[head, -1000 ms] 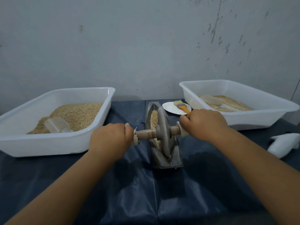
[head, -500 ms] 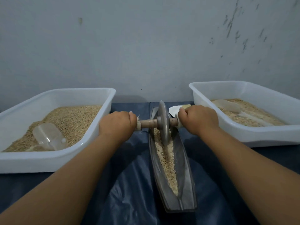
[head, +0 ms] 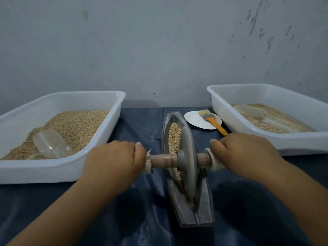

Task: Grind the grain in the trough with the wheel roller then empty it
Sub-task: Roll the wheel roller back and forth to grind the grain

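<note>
Wheel roller (head: 188, 162) rolled nearer; two hands grip.

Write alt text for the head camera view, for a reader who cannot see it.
Two hands, left hand and right hand, grip the wooden axle of a wheel roller standing in a narrow trough of grain. White tubs of grain flank it, each holding a clear scoop; a brush lies on a plate behind.

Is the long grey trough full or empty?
Partly full. The long grey trough holds tan grain along its far half; its near end, past the grey wheel roller, shows bare.
</note>
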